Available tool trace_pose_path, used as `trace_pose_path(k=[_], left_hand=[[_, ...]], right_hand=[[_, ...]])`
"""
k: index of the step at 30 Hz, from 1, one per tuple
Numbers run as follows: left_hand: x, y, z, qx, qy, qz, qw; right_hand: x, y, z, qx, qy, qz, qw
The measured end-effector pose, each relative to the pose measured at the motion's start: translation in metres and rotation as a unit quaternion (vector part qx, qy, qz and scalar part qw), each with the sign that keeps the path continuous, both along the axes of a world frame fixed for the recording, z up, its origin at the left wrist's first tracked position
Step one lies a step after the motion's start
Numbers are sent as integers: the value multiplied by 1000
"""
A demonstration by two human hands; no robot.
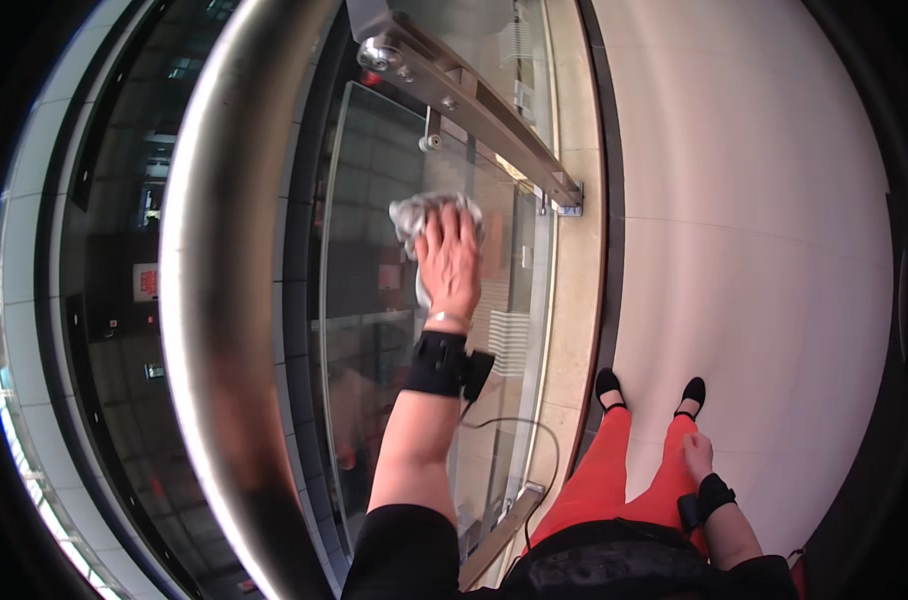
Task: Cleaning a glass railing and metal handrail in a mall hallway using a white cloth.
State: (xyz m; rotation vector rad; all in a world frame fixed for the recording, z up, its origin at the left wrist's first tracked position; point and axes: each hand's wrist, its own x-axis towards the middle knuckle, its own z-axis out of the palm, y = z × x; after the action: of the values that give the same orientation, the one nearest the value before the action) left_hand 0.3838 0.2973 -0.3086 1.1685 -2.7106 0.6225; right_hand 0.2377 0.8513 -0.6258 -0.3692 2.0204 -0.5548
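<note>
My left hand presses a crumpled grey-and-white cloth against a clear glass panel. Its fingers lie over the cloth, and part of the cloth hangs out below the palm. Lower on the right, my right hand hangs in front of my thigh, away from the glass. Its fingers are loosely curled in, and I see nothing in them. Both wrists carry black bands.
A thick polished metal handrail curves along the left of the glass. A metal post with round fittings slants above my left hand. Right of the glass runs a beige stone ledge, then the pale floor. A thin cable loops from my left wristband.
</note>
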Motion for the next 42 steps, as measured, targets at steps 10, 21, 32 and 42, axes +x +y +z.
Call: trace_pose_path(k=[10,21,32,42], left_hand=[[78,74,-122,193,-207,-39,958],[2,-20,-109,31,-178,-36,983],[-53,-81,-121,-58,-227,-128,964],[47,39,-207,314,-353,-87,877]], right_hand=[[36,-74,66,-43,43,-5,998],[22,-75,53,51,58,97,992],[22,-63,35,31,59,8,998],[18,-68,45,24,-16,-94,995]])
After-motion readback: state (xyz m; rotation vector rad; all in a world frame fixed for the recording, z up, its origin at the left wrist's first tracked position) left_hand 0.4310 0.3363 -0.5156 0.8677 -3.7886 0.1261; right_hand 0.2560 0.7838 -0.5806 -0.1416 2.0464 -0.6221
